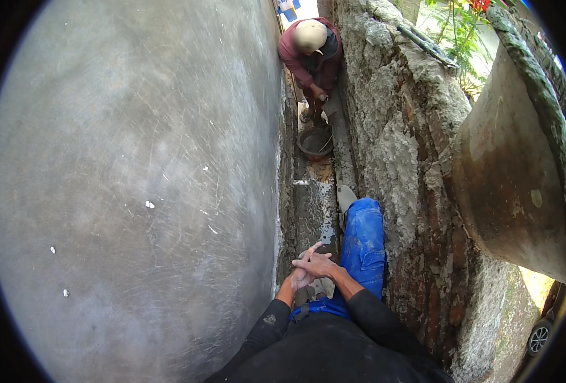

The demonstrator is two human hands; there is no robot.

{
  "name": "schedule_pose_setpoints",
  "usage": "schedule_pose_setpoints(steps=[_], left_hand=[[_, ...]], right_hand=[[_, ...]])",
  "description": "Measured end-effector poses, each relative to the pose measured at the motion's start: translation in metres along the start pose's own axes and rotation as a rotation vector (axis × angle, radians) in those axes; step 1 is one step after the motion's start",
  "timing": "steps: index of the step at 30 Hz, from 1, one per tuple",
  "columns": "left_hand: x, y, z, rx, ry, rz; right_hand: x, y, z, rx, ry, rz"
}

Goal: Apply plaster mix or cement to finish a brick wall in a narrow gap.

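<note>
Both my hands meet in front of my waist, with a pale, dusty film on the skin. My right hand (319,263) lies across my left hand (300,278), its fingers stretched out toward the left. Beyond the right hand, the left hand's fingers point ahead, extended. No tool shows in either hand, though the palms where they touch are hidden. Below them are my blue trousers (363,239), one knee bent against the right-hand wall, and a light-coloured shoe (345,196).
A smooth grey plastered wall (136,159) rises on my left; a rough, crumbling wall (385,127) stands on my right. Ahead in the narrow gap, a co-worker (312,51) in a cap stands behind a dark round basin (315,142). A curved concrete piece (513,166) juts out at right.
</note>
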State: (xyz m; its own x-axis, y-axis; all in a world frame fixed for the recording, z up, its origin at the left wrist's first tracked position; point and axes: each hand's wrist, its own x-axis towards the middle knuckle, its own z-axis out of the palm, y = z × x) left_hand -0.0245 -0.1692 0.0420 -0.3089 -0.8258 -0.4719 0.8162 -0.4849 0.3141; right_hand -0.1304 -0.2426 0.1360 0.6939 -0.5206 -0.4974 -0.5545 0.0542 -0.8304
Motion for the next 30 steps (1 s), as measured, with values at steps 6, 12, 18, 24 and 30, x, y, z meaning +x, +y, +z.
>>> schedule_pose_setpoints(steps=[6, 12, 18, 24, 30], left_hand=[[0.029, -0.003, 0.015, 0.13, -0.005, -0.065], [0.029, 0.001, 0.016, 0.242, 0.039, -0.064], [-0.001, -0.021, 0.012, 0.334, 0.129, -0.101], [-0.044, -0.022, 0.008, 0.69, 0.458, -0.187], [-0.083, -0.041, -0.064, 0.958, 0.702, -0.33]], right_hand=[[-0.014, 0.012, -0.019, -0.042, -0.041, 0.056], [-0.013, 0.006, -0.018, -0.084, -0.079, 0.053], [-0.017, 0.013, -0.014, -0.19, -0.076, 0.035], [-0.035, 0.011, -0.016, -0.433, 0.154, 0.13], [-0.036, -0.015, -0.026, -0.346, 0.148, 0.072]])
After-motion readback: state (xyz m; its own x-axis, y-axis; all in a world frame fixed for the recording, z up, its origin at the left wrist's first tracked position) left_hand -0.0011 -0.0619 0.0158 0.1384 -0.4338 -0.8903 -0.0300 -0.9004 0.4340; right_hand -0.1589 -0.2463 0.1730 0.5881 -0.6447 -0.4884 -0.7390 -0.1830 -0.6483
